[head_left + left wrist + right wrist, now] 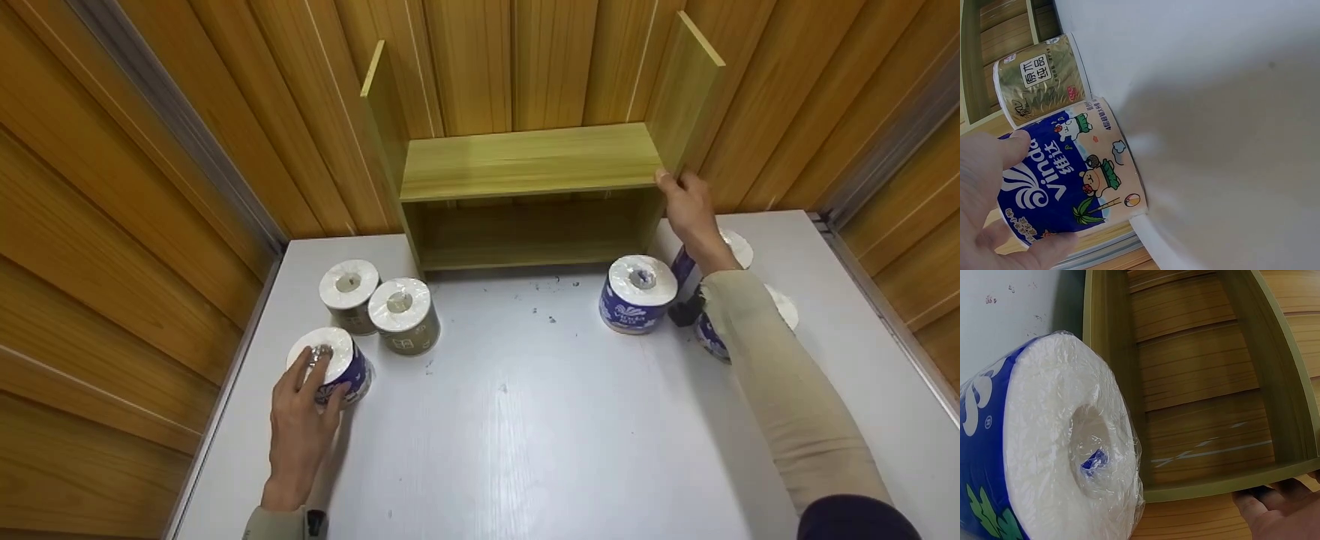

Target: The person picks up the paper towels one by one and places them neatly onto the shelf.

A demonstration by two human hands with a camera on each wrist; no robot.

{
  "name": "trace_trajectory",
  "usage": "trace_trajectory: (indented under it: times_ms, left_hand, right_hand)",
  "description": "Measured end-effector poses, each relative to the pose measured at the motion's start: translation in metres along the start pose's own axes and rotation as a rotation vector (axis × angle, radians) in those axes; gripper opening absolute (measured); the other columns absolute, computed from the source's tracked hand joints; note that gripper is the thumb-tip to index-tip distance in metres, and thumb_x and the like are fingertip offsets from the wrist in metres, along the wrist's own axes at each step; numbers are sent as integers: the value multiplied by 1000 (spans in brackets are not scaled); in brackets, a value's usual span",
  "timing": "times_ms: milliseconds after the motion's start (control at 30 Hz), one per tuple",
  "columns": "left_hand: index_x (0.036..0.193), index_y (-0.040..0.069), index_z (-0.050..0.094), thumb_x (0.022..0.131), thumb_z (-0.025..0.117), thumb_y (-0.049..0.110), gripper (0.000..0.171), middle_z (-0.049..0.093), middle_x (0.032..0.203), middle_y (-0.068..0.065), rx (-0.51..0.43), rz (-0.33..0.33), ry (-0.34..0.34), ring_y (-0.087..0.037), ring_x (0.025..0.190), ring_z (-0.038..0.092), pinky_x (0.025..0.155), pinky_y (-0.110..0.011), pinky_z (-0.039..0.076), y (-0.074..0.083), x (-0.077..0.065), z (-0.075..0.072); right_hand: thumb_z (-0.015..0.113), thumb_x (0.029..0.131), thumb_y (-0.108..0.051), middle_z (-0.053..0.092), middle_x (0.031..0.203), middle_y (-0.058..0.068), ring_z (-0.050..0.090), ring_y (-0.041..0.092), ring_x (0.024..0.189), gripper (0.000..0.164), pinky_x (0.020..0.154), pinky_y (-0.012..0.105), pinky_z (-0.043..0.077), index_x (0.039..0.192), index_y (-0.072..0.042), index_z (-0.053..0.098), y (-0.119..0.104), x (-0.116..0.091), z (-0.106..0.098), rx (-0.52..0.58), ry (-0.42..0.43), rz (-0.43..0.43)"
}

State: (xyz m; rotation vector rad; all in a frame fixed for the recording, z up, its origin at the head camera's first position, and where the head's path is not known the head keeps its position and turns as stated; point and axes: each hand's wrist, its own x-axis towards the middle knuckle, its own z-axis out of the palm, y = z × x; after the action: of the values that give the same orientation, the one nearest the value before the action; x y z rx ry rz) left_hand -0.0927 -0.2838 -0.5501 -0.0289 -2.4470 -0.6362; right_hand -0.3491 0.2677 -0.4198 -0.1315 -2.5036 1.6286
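While the person's left hand grips a blue-printed roll at the left side of the white table, fingers over the top and thumb against the side, two gold-wrapped rolls stand upright just beyond it. Across from me, a second blue roll stands near the shelf's right front corner; clear film covers its white end, and a blue scrap sits inside its hollow core. Two more blue rolls are partly hidden by the beige right sleeve. Farther back, the right hand holds the side panel of the wooden shelf, thumb toward the front edge. The shelf's lower compartment is open-backed, with wall planks showing through.
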Motion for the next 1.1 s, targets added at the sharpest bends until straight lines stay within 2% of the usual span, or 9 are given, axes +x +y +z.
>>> trace_trajectory:
  times_ms: [100, 367, 533, 700, 867, 1100]
  left_hand:
    - [141, 4, 67, 83, 92, 6, 64, 56, 150, -30, -4, 15, 8, -57, 133, 54, 105, -71, 50, 0, 1, -1]
    - [140, 3, 67, 84, 91, 7, 61, 56, 150, -29, 6, 34, 19, -56, 132, 55, 102, -69, 54, 3, 4, -3]
    - [140, 3, 67, 85, 91, 7, 60, 57, 149, -29, -10, 45, 26, -58, 131, 55, 100, -70, 54, 7, 9, -6]
    - [139, 2, 67, 84, 91, 7, 60, 57, 149, -30, -13, 43, 30, -59, 130, 54, 98, -72, 54, 11, 13, -10]
    - [137, 0, 68, 84, 91, 7, 58, 57, 149, -31, -20, 63, 32, -60, 130, 54, 99, -72, 53, 16, 18, -14]
    - [135, -1, 69, 84, 91, 8, 57, 58, 148, -30, -18, 61, 23, -59, 129, 54, 100, -72, 53, 22, 25, -22]
  right_hand:
    - [43, 112, -50, 53, 125, 10, 46, 22, 116, 60, 96, 30, 38, 140, 2, 54, 0, 1, 1, -5, 6, -7]
    - [41, 113, -51, 52, 147, 18, 46, 29, 132, 67, 115, 44, 39, 153, 1, 47, -3, -1, 2, -1, -19, 7]
    - [39, 113, -52, 50, 154, 20, 45, 33, 139, 69, 120, 48, 38, 158, 0, 43, -2, 0, 1, 5, -30, 22]
    - [41, 113, -51, 53, 148, 20, 48, 32, 135, 67, 114, 42, 41, 155, 1, 47, -1, 1, 2, 20, -17, 13]
    - [42, 112, -50, 53, 149, 19, 48, 28, 134, 66, 116, 41, 40, 153, 0, 48, 0, 2, 1, 17, -5, 9]
    - [42, 112, -50, 55, 133, 13, 48, 22, 121, 63, 101, 31, 40, 145, 2, 53, 0, 3, 2, 8, -1, 7]
